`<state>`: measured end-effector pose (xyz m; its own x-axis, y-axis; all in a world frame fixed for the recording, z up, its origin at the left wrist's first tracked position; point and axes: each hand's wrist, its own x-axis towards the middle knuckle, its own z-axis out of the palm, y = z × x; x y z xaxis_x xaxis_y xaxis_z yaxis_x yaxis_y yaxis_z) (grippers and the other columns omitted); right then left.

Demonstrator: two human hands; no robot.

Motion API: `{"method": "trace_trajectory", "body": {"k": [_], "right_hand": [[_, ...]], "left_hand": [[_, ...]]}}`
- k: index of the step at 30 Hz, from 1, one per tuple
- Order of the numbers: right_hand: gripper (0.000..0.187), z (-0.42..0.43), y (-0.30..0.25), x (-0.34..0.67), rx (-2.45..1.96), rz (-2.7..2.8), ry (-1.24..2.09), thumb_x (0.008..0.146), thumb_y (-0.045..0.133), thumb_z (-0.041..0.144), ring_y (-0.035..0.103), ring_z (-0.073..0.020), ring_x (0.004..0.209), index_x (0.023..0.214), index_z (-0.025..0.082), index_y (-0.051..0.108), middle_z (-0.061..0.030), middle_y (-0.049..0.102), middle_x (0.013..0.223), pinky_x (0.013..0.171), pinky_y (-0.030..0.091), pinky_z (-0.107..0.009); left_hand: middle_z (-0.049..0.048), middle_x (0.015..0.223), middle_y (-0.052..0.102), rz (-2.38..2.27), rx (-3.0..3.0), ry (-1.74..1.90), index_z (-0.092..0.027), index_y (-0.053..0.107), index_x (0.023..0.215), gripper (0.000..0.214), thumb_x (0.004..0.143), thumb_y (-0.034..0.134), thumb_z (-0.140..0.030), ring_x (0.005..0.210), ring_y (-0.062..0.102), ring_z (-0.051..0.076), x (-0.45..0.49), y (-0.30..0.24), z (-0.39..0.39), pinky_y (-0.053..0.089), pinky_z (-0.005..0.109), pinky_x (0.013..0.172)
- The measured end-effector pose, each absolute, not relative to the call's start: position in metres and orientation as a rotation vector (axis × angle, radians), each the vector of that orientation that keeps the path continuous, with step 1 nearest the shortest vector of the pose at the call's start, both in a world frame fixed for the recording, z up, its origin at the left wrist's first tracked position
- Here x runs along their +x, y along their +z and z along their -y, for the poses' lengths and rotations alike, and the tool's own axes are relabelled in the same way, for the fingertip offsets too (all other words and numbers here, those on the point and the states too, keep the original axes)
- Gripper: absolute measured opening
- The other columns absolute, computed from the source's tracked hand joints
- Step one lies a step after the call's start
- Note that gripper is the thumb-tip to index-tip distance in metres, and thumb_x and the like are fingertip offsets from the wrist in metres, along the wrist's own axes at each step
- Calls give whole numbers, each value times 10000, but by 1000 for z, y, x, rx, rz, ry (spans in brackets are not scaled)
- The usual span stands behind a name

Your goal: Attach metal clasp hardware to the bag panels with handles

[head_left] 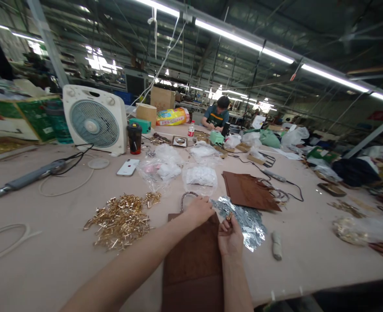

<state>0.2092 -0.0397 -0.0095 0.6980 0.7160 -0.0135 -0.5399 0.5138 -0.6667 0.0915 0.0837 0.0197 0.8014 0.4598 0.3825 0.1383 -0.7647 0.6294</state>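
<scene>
No wording can be read for certain anywhere. The yellow sack [172, 116] far across the table carries red print, the green boxes [32, 118] at far left bear pale labels, and the bottle [190, 129] has a red label, all too small and blurred.

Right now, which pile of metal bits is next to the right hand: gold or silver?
The silver pile. It lies just beyond the right hand, beside the brown piece. The gold pile sits further off, left of the left hand.
</scene>
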Motion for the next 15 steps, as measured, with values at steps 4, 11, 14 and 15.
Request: {"method": "trace_trajectory", "body": {"k": [4,11,14,15], "right_hand": [[303,40,-10,210,-702,302,767,754,883,326,370,-42,519,815,213,608,75,511,717,423,364,-151],[319,39,-12,211,-694,305,765,749,890,341,362,-43,528,842,209,616,66,507,738,425,364,-144],[320,38,-14,213,-710,312,757,756,874,363,350,-35,522,845,205,611,67,503,738,428,347,-133],[320,38,-14,214,-718,317,752,756,866,373,344,-35,518,842,204,608,69,497,732,426,340,-133]], "left_hand": [[85,844,727,-341,2418,686,-250,611,600,258,789,776,-189,1078,626,303,95,23,-93,382,402,1073],[100,848,754,-485,2392,661,-251,628,638,247,792,800,-339,998,701,329,98,28,-86,443,438,1048],[110,850,765,-628,2345,594,-237,659,669,209,795,773,-357,982,717,348,97,32,-81,474,458,1017],[107,872,772,-671,2326,570,-233,685,712,169,790,768,-359,987,719,348,97,33,-80,486,453,1001]]}}
